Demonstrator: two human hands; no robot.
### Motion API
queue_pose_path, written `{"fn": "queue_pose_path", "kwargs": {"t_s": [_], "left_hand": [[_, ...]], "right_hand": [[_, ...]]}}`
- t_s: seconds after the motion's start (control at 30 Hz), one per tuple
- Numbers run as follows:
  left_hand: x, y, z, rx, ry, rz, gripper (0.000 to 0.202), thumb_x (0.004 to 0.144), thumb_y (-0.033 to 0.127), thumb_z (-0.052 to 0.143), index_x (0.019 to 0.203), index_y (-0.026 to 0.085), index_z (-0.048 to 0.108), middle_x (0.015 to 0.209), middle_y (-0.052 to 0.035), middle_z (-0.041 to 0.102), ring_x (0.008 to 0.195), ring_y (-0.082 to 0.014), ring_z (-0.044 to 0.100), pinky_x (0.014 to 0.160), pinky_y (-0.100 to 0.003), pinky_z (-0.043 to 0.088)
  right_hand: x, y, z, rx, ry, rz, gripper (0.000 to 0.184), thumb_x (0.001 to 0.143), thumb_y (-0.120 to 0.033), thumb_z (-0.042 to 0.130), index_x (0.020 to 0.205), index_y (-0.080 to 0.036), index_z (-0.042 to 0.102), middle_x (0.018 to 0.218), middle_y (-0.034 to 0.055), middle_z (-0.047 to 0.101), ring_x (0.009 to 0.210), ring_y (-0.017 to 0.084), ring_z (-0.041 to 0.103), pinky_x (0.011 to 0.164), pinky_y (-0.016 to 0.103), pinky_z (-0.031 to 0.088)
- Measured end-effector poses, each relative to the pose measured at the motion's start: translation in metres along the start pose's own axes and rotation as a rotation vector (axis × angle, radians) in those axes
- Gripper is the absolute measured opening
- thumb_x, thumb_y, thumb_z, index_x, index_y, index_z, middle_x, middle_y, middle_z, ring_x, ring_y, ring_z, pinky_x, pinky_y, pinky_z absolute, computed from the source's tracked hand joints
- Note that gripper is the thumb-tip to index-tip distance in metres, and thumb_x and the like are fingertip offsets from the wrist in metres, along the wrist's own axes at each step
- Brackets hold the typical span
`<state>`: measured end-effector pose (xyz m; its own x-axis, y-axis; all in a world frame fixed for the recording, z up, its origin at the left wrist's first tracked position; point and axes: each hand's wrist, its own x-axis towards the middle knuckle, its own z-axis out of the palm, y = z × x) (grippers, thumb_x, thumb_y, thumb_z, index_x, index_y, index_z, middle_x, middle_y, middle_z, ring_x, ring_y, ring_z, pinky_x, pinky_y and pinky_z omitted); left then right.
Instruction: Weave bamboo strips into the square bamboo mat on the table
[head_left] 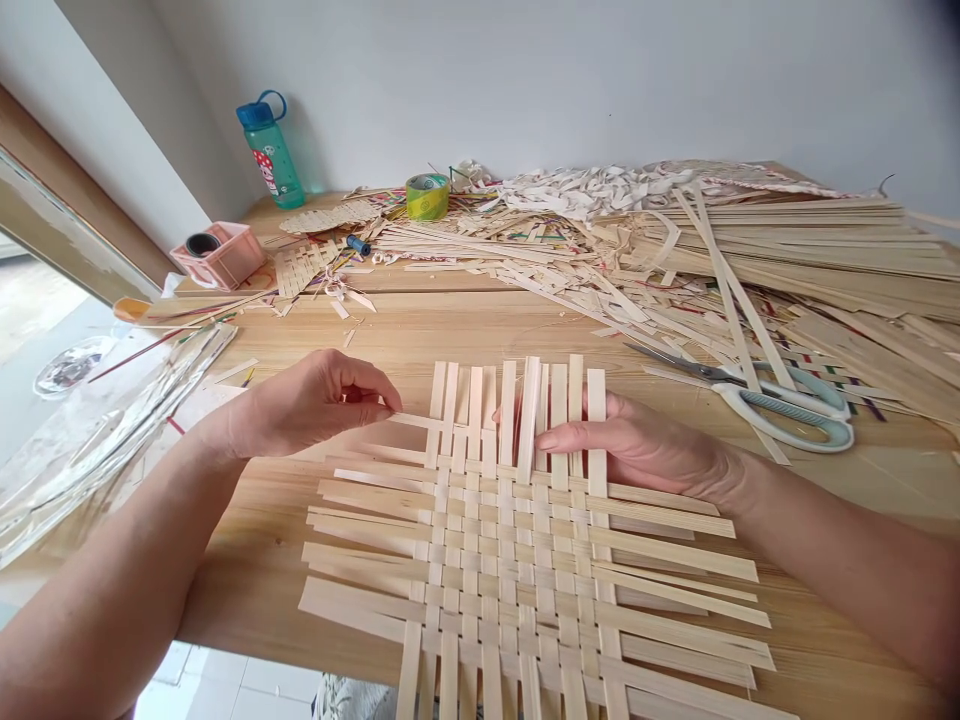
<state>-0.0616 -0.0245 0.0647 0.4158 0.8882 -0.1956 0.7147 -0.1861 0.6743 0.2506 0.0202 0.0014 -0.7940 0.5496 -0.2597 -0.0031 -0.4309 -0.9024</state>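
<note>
A flat woven mat of pale bamboo strips (487, 560) lies on the wooden table (255, 590) in front of me, with loose strip ends sticking out on all sides. My left hand (315, 405) pinches a thin bamboo strip (412, 421) between thumb and fingers, and that strip runs toward the mat's upright ends. My right hand (637, 445) lies flat at the mat's far right edge, its fingers among the upright strips and partly hidden by them. It does not visibly grip anything.
Orange-handled? no: Pale-handled scissors (784, 410) lie right of the mat on scattered strips. Heaped strips (787, 245) cover the table's far side. A tape roll (427, 196), water bottle (270, 150) and pink box (221, 255) stand at the back. A glass sheet (97, 440) leans left.
</note>
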Motion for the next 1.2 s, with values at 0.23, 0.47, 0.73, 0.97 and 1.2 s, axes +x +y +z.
{"fn": "queue_pose_path", "kwargs": {"t_s": [0.23,0.47,0.73,0.97,1.2], "left_hand": [[-0.002,0.006,0.003,0.027,0.034,-0.061,0.022,0.089,0.027,0.059,0.093,0.015,0.076,0.086,-0.0019,0.074,0.077,-0.0131,0.062,0.068,-0.021,0.045],[0.0,0.007,0.008,-0.048,0.02,-0.046,0.021,0.089,0.026,0.06,0.093,0.013,0.077,0.083,-0.0029,0.074,0.074,-0.0113,0.06,0.066,-0.019,0.045],[0.009,-0.004,0.011,-0.214,-0.049,-0.03,0.022,0.088,0.028,0.062,0.093,0.012,0.076,0.068,0.0004,0.061,0.061,-0.0075,0.046,0.054,-0.017,0.035],[0.013,-0.002,0.004,-0.342,-0.107,-0.075,0.024,0.083,0.03,0.068,0.09,0.008,0.073,0.061,0.0032,0.049,0.057,-0.0068,0.04,0.051,-0.017,0.033],[0.01,-0.002,0.003,-0.331,-0.112,-0.059,0.021,0.083,0.031,0.07,0.089,0.011,0.074,0.058,0.0039,0.048,0.055,-0.0066,0.038,0.049,-0.016,0.031]], "right_hand": [[0.0,0.0,-0.003,-0.103,-0.012,-0.044,0.018,0.081,-0.026,0.071,0.099,-0.023,0.076,0.1,0.0032,0.075,0.089,0.019,0.07,0.079,0.028,0.057],[0.001,-0.001,-0.001,-0.113,0.005,-0.064,0.016,0.081,-0.024,0.071,0.096,-0.024,0.076,0.098,0.0025,0.076,0.088,0.018,0.07,0.081,0.027,0.057],[0.0,-0.002,0.002,-0.056,-0.023,-0.069,0.016,0.081,-0.024,0.072,0.096,-0.023,0.075,0.096,0.0021,0.076,0.087,0.017,0.071,0.077,0.025,0.058],[-0.002,-0.009,-0.007,0.011,-0.095,-0.005,0.026,0.079,-0.023,0.071,0.105,-0.02,0.072,0.099,0.0041,0.076,0.091,0.019,0.071,0.085,0.032,0.057],[-0.003,-0.023,-0.008,-0.089,-0.111,-0.055,0.018,0.08,-0.022,0.07,0.097,-0.017,0.072,0.091,0.0025,0.076,0.087,0.015,0.07,0.084,0.026,0.054]]}}
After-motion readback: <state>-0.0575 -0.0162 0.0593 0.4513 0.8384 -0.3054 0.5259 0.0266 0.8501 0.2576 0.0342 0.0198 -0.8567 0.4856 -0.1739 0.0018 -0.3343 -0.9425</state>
